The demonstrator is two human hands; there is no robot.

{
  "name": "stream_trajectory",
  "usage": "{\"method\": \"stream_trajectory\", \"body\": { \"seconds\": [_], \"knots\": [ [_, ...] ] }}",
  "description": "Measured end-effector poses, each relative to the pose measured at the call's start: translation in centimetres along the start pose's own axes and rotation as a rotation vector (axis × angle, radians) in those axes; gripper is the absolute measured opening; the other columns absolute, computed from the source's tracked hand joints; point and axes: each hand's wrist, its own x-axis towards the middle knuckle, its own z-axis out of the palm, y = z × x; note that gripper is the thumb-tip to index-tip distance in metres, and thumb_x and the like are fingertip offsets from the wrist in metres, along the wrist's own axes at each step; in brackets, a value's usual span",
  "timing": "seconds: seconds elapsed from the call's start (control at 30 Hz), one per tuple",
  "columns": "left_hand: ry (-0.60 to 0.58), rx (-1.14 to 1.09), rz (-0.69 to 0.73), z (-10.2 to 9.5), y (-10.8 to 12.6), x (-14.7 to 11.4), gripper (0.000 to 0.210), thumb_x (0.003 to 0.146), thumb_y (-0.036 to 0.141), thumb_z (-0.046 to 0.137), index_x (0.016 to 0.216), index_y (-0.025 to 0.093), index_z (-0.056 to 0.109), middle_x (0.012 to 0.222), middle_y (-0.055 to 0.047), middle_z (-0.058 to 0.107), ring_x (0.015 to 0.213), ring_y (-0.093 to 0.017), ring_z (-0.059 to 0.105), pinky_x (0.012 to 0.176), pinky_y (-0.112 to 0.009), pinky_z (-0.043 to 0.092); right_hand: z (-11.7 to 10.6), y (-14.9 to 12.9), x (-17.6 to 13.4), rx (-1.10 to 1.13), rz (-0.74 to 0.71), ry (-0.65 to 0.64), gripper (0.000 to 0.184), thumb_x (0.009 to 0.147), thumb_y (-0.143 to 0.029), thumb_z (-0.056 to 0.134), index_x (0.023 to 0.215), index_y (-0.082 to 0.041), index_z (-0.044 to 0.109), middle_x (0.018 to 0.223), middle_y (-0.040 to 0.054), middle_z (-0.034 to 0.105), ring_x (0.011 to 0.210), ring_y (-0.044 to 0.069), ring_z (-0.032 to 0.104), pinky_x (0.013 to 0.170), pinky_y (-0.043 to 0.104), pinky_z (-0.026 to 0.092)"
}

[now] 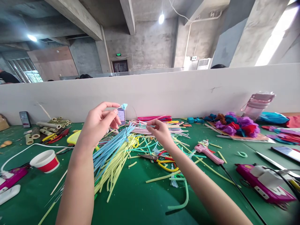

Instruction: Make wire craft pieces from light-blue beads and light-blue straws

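Note:
My left hand (103, 120) is raised over the table, its thumb and forefinger pinched beside a small light-blue tuft (124, 106) on a thin dark wire stem. The stem hangs almost straight down toward the strips below. My right hand (159, 129) is lower and to the right, fingertips closed together; a tiny bluish bit seems to show at them, too small to name. Beneath the hands lie a bundle of blue pipe cleaners (112, 143) and a bundle of pale yellow ones (114, 170). Scissors with red and yellow handles (167, 168) rest under my right wrist.
A pink glue gun (208, 153) lies to the right, its cord trailing forward. Purple power strips (262, 184) sit at both sides. A paper cup (45, 161) and bamboo pieces (52, 126) are at left. Colourful fluffy pieces (239, 125) and a pink bottle (257, 104) stand by the white partition (164, 93).

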Motion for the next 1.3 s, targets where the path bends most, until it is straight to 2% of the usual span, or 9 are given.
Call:
{"method": "stream_trajectory", "body": {
  "seconds": [0.17,0.27,0.4,0.6,0.77,0.9,1.07,1.2,1.3],
  "knots": [
    [0.021,-0.009,0.024,0.2,0.2,-0.2,0.026,0.089,0.034,0.066,0.111,0.019,0.068,0.069,-0.002,0.069,0.054,-0.013,0.061,0.052,-0.023,0.051,-2.9,-2.8,-0.1,0.286,0.033,0.017,0.034,0.082,-0.044,0.071,0.099,-0.015,0.076,0.075,0.0046,0.074,0.069,0.016,0.066,0.063,0.028,0.051],
    [0.009,-0.029,0.032,0.3,0.4,-0.4,0.032,0.086,0.035,0.070,0.114,0.020,0.067,0.074,-0.003,0.071,0.056,-0.014,0.062,0.052,-0.023,0.051,-3.5,-4.2,-0.5,0.365,0.011,0.013,0.032,0.080,-0.042,0.074,0.100,-0.017,0.077,0.077,0.0050,0.076,0.067,0.015,0.067,0.064,0.029,0.052],
    [-0.083,-0.069,0.023,0.8,0.9,-0.9,0.044,0.082,0.037,0.076,0.121,0.020,0.064,0.080,-0.005,0.074,0.059,-0.015,0.064,0.052,-0.023,0.050,-2.9,-5.1,-1.1,0.465,0.036,-0.008,0.028,0.087,-0.036,0.067,0.106,-0.016,0.072,0.086,0.0070,0.079,0.069,0.014,0.070,0.065,0.029,0.054],
    [-0.255,-0.078,0.030,1.7,1.8,-1.7,0.041,0.092,0.044,0.065,0.126,0.022,0.061,0.089,-0.008,0.076,0.065,-0.018,0.070,0.054,-0.025,0.053,-1.2,-6.8,-2.2,0.532,0.133,-0.194,0.023,0.094,-0.024,0.052,0.109,-0.016,0.068,0.096,0.0080,0.078,0.085,0.015,0.075,0.075,0.028,0.058],
    [-0.181,0.053,0.077,1.9,0.8,-1.2,0.032,0.093,0.047,0.062,0.110,0.022,0.071,0.092,-0.009,0.076,0.076,-0.019,0.071,0.059,-0.025,0.054,-1.6,-8.3,-3.0,0.652,0.146,-0.281,0.026,0.091,-0.033,0.064,0.112,-0.018,0.067,0.107,0.0095,0.077,0.095,0.018,0.075,0.082,0.030,0.059],
    [-0.126,0.200,0.121,2.0,-0.4,-0.3,0.025,0.090,0.043,0.067,0.100,0.022,0.075,0.100,-0.008,0.075,0.087,-0.021,0.068,0.066,-0.027,0.054,-1.7,-8.5,-3.0,0.664,0.163,-0.262,0.035,0.083,-0.034,0.075,0.113,-0.018,0.067,0.109,0.0094,0.077,0.095,0.018,0.075,0.082,0.029,0.057],
    [-0.158,0.357,0.164,1.8,-1.0,0.0,0.023,0.088,0.043,0.069,0.101,0.026,0.075,0.106,-0.005,0.069,0.088,-0.021,0.065,0.076,-0.033,0.054,-1.6,-8.2,-2.9,0.696,0.146,-0.246,0.031,0.081,-0.033,0.078,0.107,-0.020,0.069,0.103,0.0072,0.078,0.092,0.017,0.074,0.082,0.029,0.056],
    [-0.217,0.511,0.224,1.3,-1.7,0.0,0.026,0.085,0.042,0.072,0.109,0.033,0.074,0.125,-0.005,0.055,0.115,-0.025,0.058,0.099,-0.042,0.050,-1.8,-7.9,-2.9,0.767,0.158,-0.294,0.027,0.087,-0.038,0.071,0.106,-0.020,0.070,0.101,0.0079,0.077,0.091,0.016,0.072,0.080,0.028,0.055],
    [-0.263,0.525,0.244,1.2,-2.1,0.1,0.020,0.089,0.043,0.067,0.102,0.030,0.075,0.132,-0.005,0.052,0.129,-0.027,0.051,0.109,-0.048,0.043,-2.0,-7.8,-2.8,0.789,0.161,-0.328,0.024,0.091,-0.037,0.067,0.107,-0.020,0.071,0.102,0.0077,0.077,0.092,0.016,0.072,0.079,0.027,0.054]
  ]
}}
